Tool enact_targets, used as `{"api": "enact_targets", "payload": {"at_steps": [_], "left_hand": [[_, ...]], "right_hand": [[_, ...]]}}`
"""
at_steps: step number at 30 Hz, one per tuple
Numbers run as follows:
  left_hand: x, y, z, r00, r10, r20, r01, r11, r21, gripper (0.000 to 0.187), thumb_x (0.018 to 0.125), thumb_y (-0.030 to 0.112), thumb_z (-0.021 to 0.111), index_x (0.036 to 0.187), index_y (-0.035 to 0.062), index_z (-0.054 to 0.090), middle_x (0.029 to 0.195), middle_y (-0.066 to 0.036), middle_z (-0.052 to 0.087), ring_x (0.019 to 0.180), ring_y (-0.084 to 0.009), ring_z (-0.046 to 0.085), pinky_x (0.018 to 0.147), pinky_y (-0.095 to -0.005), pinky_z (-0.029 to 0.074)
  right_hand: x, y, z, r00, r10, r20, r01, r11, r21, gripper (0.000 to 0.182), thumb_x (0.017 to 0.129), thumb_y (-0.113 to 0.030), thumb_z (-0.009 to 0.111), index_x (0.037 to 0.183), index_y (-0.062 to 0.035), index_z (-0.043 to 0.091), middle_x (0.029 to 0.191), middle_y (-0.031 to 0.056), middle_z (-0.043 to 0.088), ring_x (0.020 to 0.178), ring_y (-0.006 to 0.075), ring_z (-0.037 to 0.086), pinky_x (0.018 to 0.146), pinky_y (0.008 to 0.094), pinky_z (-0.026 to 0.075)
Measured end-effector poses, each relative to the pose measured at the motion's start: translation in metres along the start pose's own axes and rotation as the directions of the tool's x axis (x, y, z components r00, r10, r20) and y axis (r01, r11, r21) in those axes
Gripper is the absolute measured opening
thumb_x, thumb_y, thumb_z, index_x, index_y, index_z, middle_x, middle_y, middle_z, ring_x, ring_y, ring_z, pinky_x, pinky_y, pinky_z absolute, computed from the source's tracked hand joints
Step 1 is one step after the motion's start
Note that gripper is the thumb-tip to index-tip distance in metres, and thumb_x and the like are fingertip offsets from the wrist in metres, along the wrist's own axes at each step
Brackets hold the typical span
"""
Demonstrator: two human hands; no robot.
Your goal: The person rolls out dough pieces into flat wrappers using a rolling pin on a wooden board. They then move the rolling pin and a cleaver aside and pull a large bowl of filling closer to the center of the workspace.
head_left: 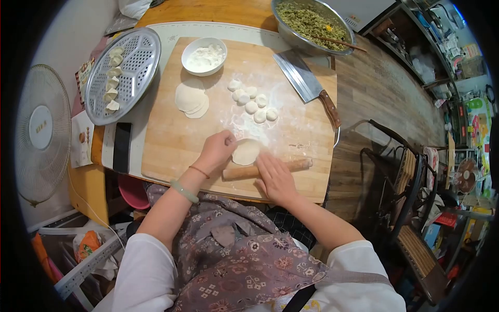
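A round dumpling wrapper [246, 152] lies on the wooden board [161, 151], close to its front edge. The fingers of my left hand [217, 148] are pinched together at the wrapper's left edge. My right hand [275, 178] lies flat across the rolling pin [241, 172], fingers stretched out, their tips at the wrapper's right side. Behind the wrapper sit several small dough pieces [251, 107] on floury wood. A short stack of rolled wrappers [191, 99] lies to their left. Farther back stands a white bowl of flour [213, 42].
A cleaver [300, 77] lies at the board's right, its handle over the edge. Back right stands a metal bowl of green filling [312, 47] with chopsticks. Left are a perforated tray [147, 65] with several dumplings, a phone [122, 147] and a fan [42, 130]. A chair [410, 208] stands right.
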State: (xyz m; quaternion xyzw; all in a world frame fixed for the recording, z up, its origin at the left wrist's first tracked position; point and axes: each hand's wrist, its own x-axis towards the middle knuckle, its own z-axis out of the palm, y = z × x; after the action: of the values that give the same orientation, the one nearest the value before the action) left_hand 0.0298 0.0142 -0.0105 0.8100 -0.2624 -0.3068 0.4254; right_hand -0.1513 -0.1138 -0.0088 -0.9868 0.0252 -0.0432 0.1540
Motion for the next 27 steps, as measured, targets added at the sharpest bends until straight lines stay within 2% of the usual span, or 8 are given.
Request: {"api": "enact_targets", "payload": {"at_steps": [3, 6, 10, 12, 21, 22, 23, 27], "left_hand": [[-0.006, 0.006, 0.000, 0.996, -0.039, 0.077, 0.030, 0.993, 0.115, 0.014, 0.077, 0.013, 0.064, 0.085, 0.0016, 0.061, 0.068, -0.010, 0.062, 0.063, -0.0194, 0.060, 0.061, -0.0303, 0.049], [0.005, 0.010, 0.006, 0.969, 0.207, -0.135, -0.143, 0.915, 0.378, 0.013, 0.079, 0.012, 0.064, 0.085, 0.0012, 0.061, 0.066, -0.006, 0.061, 0.062, -0.0140, 0.059, 0.060, -0.0270, 0.048], [-0.007, 0.001, 0.009, 0.997, 0.076, 0.009, -0.076, 0.996, -0.040, 0.017, 0.087, 0.017, 0.061, 0.093, 0.0014, 0.060, 0.080, -0.007, 0.064, 0.073, -0.0143, 0.062, 0.065, -0.0288, 0.051], [-0.016, -0.002, 0.012, 0.930, -0.244, 0.275, 0.362, 0.492, -0.792, 0.021, 0.093, 0.015, 0.053, 0.108, 0.0004, 0.053, 0.097, -0.008, 0.063, 0.084, -0.0156, 0.063, 0.071, -0.0292, 0.053], [0.026, 0.002, -0.071, 0.960, -0.173, -0.220, -0.129, 0.426, -0.896, 0.040, 0.088, 0.002, 0.053, 0.127, -0.0004, 0.041, 0.119, -0.017, 0.055, 0.107, -0.0257, 0.056, 0.090, -0.0348, 0.047], [0.043, -0.017, -0.073, 0.843, -0.128, -0.522, -0.195, 0.832, -0.519, 0.038, 0.089, 0.002, 0.050, 0.126, -0.0007, 0.042, 0.122, -0.016, 0.053, 0.112, -0.0260, 0.053, 0.094, -0.0359, 0.045], [0.055, -0.025, -0.072, 0.687, 0.082, -0.722, -0.110, 0.994, 0.008, 0.036, 0.090, 0.002, 0.047, 0.126, -0.0010, 0.042, 0.126, -0.015, 0.051, 0.116, -0.0262, 0.051, 0.097, -0.0370, 0.043], [0.086, 0.025, -0.004, 0.747, 0.619, -0.243, -0.445, 0.737, 0.509, 0.039, 0.085, 0.001, 0.043, 0.124, -0.0012, 0.046, 0.123, -0.020, 0.050, 0.119, -0.0349, 0.045, 0.103, -0.0416, 0.033]], "right_hand": [[0.048, 0.012, -0.002, 0.992, 0.033, -0.122, -0.041, 0.997, -0.065, 0.066, 0.082, -0.035, 0.059, 0.133, 0.0023, 0.039, 0.138, 0.0202, 0.039, 0.129, 0.0312, 0.037, 0.105, 0.0442, 0.029], [0.066, 0.011, -0.002, 0.973, 0.100, -0.207, -0.115, 0.992, -0.061, 0.066, 0.082, -0.037, 0.058, 0.132, 0.0014, 0.040, 0.139, 0.0178, 0.040, 0.130, 0.0307, 0.036, 0.105, 0.0443, 0.029], [-0.009, -0.008, 0.001, 0.996, 0.056, -0.067, -0.059, 0.998, -0.036, 0.065, 0.082, -0.040, 0.058, 0.133, -0.0031, 0.041, 0.139, 0.0128, 0.041, 0.131, 0.0278, 0.035, 0.106, 0.0418, 0.027], [-0.025, -0.008, 0.005, 0.998, 0.007, -0.064, -0.011, 0.999, -0.048, 0.065, 0.081, -0.040, 0.059, 0.133, -0.0049, 0.042, 0.138, 0.0116, 0.042, 0.130, 0.0264, 0.035, 0.106, 0.0411, 0.026], [-0.017, -0.009, 0.008, 0.986, 0.063, -0.154, -0.072, 0.996, -0.051, 0.054, 0.083, -0.034, 0.057, 0.131, -0.0102, 0.046, 0.131, 0.0068, 0.050, 0.123, 0.0207, 0.043, 0.105, 0.0384, 0.026], [-0.017, -0.009, 0.008, 0.985, 0.072, -0.159, -0.080, 0.996, -0.047, 0.054, 0.083, -0.034, 0.057, 0.131, -0.0102, 0.046, 0.131, 0.0068, 0.050, 0.123, 0.0207, 0.043, 0.105, 0.0384, 0.026], [-0.016, -0.009, 0.007, 0.984, 0.070, -0.164, -0.078, 0.996, -0.040, 0.053, 0.083, -0.034, 0.057, 0.130, -0.0104, 0.047, 0.130, 0.0067, 0.050, 0.122, 0.0205, 0.044, 0.105, 0.0383, 0.027], [-0.016, -0.009, 0.007, 0.981, 0.066, -0.184, -0.073, 0.997, -0.034, 0.050, 0.084, -0.031, 0.056, 0.129, -0.0108, 0.049, 0.128, 0.0064, 0.052, 0.120, 0.0200, 0.046, 0.104, 0.0376, 0.028]]}}
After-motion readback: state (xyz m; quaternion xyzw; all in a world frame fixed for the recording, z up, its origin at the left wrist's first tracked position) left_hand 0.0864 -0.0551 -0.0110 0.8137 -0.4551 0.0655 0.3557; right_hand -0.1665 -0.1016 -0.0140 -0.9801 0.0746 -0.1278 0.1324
